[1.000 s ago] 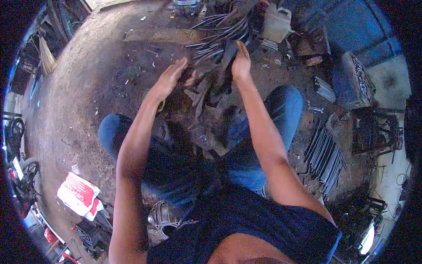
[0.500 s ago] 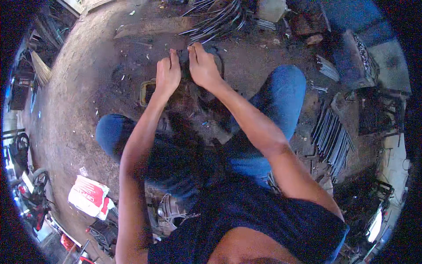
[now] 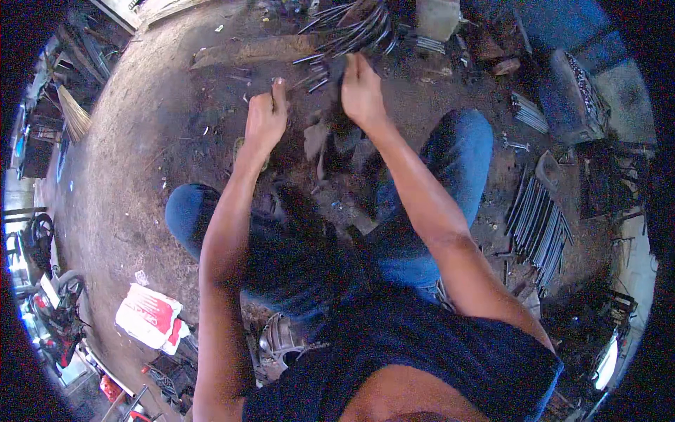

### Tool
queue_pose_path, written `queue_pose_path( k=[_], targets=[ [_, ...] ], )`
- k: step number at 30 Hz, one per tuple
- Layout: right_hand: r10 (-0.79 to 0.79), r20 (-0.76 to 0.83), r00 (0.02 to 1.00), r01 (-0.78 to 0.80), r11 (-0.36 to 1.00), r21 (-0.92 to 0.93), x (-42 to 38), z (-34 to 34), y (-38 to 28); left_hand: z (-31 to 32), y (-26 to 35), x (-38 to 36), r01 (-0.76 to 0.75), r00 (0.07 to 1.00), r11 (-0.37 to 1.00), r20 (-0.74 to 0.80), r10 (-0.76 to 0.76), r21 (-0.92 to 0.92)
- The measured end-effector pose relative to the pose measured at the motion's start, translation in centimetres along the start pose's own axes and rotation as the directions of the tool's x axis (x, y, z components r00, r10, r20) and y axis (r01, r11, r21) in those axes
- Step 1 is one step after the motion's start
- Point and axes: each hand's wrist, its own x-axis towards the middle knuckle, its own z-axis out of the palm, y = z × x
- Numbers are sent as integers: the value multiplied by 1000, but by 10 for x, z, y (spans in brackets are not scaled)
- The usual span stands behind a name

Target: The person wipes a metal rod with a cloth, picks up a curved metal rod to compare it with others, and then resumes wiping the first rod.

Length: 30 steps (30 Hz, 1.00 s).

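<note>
My left hand [image 3: 267, 121] is closed in a fist in front of my left knee, its thumb pointing forward; what it grips, if anything, is hidden. Further right and a little farther forward, my right hand [image 3: 362, 95] is also closed, near the ends of the dark curved metal rods [image 3: 355, 32]. Its fingers face away from me, so their contents cannot be made out. The two hands are apart. Between and below them, a dark, low object [image 3: 316, 141] stands on the dirt floor, blurred and hard to identify.
A wooden plank [image 3: 253, 50] lies ahead. On the right are a wrench [image 3: 515, 145], short rods [image 3: 529, 112] and a stack of long metal rods [image 3: 538, 228]. To the left lie a red-and-white bag [image 3: 149, 316] and a broom [image 3: 72, 116].
My right hand has moved right and slightly forward, away from my left hand, which stays nearly in place. The space between the hands has widened.
</note>
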Motion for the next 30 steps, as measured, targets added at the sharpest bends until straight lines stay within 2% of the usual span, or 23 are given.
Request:
queue_pose_path(
  k=[1, 3, 6, 7, 9, 10, 11, 12, 13, 15, 16, 18, 19, 22, 24, 25, 27, 28, 29, 30],
  targets=[
    [-83, 0, 997, 83, 995, -47, -10, 5, -11, 3, -3, -2, 8, 1000, 1000, 9, -8, -2],
    [-77, 111, 991, 87, 992, -95, -31, 13, -21, 11, -10, -5, -29, 999, 987, -19, 32, 161],
    [-103, 226, 969, 138, 979, -147, -48, 30, -10, 21, -13, -12, -104, 993, 987, 73, 95, 122],
    [-129, 202, 971, 140, 989, -38, -47, 33, -3, 23, -14, -12, -116, 991, 985, 82, 106, 130],
    [-127, 180, 975, 124, 992, 29, -41, 33, 5, 18, -11, -9, 41, 985, 996, 166, -54, 85],
    [-133, 172, 976, 119, 989, 87, -37, 31, 5, 12, -6, -7, 26, 985, 995, 168, -42, 96],
    [-45, 208, 977, 34, 998, 55, -33, 28, 5, 2, -2, -5, 71, 964, 996, 250, -85, 62],
    [-55, 200, 978, 43, 997, 63, -29, 27, 8, -5, 3, -2, 124, 936, 992, 328, -126, 30],
    [-124, 121, 985, 112, 989, 101, -23, 28, 14, -10, -2, 2, 117, 940, 993, 319, -120, 31],
    [-202, -13, 979, 202, 971, 128, -10, 23, 21, -25, -10, 8, 229, 908, 972, 370, -196, -48],
    [-135, 9, 991, 133, 984, 117, -5, 17, 22, -28, -7, 8, 228, 911, 972, 364, -196, -48],
    [-78, 2, 997, 77, 991, 107, 1, 11, 19, -31, 3, 6, 59, 923, 980, 364, -125, 188],
    [-80, 8, 997, 78, 991, 106, 1, 11, 16, -26, 7, 3, -14, 953, 963, 295, -69, 270],
    [-38, 19, 999, 37, 998, 56, -8, 15, 12, -17, 10, -2, 13, 974, 976, 220, -62, 216],
    [-119, 120, 986, 119, 993, 7, -34, 33, 13, -6, -15, -1, 69, 959, 984, 263, -110, 162],
    [-96, 190, 977, 100, 995, -11, -49, 40, 16, -1, -18, -3, 113, 945, 987, 292, -144, 118],
    [-97, 329, 939, 101, 995, 6, -67, 54, 25, 6, -10, -17, 79, 942, 983, 310, -129, 168],
    [-98, 324, 941, 99, 995, 13, -69, 57, 31, 5, -6, -21, 49, 940, 975, 319, -119, 219],
    [-92, 363, 927, 78, 996, 52, -71, 59, 37, 14, -24, -23, -4, 964, 988, 262, -38, 157],
    [-88, 399, 913, 57, 994, 90, -69, 59, 37, 9, -22, -18, -11, 965, 986, 261, -34, 167]
  ],
)
